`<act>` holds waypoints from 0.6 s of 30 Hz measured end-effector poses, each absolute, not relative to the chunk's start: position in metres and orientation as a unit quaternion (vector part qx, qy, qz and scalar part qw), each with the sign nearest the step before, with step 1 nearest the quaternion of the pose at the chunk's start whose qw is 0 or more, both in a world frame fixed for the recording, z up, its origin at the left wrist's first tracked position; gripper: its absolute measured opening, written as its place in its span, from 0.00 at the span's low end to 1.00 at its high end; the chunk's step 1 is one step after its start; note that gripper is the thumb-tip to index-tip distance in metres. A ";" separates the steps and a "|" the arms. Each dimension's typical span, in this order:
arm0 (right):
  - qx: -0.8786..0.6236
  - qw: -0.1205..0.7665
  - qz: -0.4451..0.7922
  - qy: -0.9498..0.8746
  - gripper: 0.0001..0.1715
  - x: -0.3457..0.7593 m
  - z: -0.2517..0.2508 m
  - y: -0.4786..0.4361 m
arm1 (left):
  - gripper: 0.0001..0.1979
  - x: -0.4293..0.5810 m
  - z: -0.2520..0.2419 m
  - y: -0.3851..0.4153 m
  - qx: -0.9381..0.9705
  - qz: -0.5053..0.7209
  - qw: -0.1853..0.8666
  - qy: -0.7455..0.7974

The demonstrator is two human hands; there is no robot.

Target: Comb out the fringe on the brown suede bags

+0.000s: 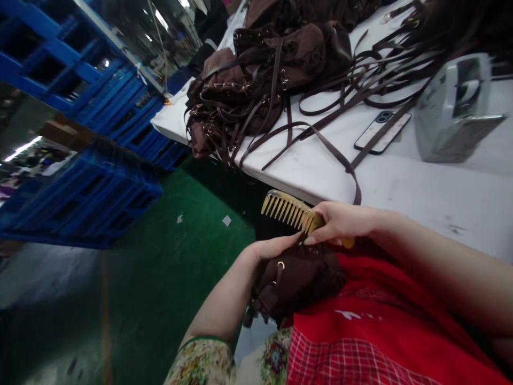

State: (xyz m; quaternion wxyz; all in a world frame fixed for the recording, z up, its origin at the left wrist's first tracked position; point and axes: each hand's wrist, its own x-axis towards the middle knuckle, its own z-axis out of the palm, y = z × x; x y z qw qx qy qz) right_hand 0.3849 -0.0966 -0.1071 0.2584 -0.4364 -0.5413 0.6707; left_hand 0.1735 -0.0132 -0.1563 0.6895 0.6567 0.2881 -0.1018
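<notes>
A yellow wide-toothed comb [289, 208] is in my right hand [340, 220], whose fingers close round its handle end. The comb's teeth point down and toward me. Below it, a dark brown bag [300, 275] with gold eyelets rests on my lap against the red apron [385, 310]. My left hand [276, 247] is at the bag's upper edge, with its fingertips close to those of my right hand. Those left fingers look pressed onto the brown material, though they are partly hidden.
A white table [401, 187] bears a heap of brown bags [256, 80] with long straps. A phone [382, 131] and a grey plastic container [452, 112] are on its right side. Blue pallets [80, 198] stand on the green floor [192, 267] at left.
</notes>
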 end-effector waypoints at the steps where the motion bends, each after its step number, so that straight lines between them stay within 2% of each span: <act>1: -0.456 0.252 0.665 -0.535 0.17 0.392 -0.112 -0.095 | 0.31 0.175 -0.163 -0.017 0.616 -0.121 0.730 0.271; 3: -0.480 0.250 0.664 -0.516 0.18 0.399 -0.123 -0.090 | 0.33 0.180 -0.169 -0.019 0.579 -0.165 0.767 0.224; 5: -0.489 0.250 0.668 -0.503 0.19 0.396 -0.132 -0.084 | 0.32 0.189 -0.164 -0.017 0.609 -0.192 0.754 0.157; 9: -0.490 0.259 0.655 -0.513 0.17 0.387 -0.138 -0.069 | 0.24 0.208 -0.148 -0.016 0.662 -0.138 0.734 0.064; 13: -0.533 0.280 0.610 -0.515 0.17 0.389 -0.152 -0.064 | 0.18 0.207 -0.162 -0.026 0.556 -0.120 0.812 0.129; 18: -0.596 0.258 0.592 -0.477 0.21 0.381 -0.191 -0.076 | 0.18 0.195 -0.193 -0.046 0.442 -0.087 0.854 0.260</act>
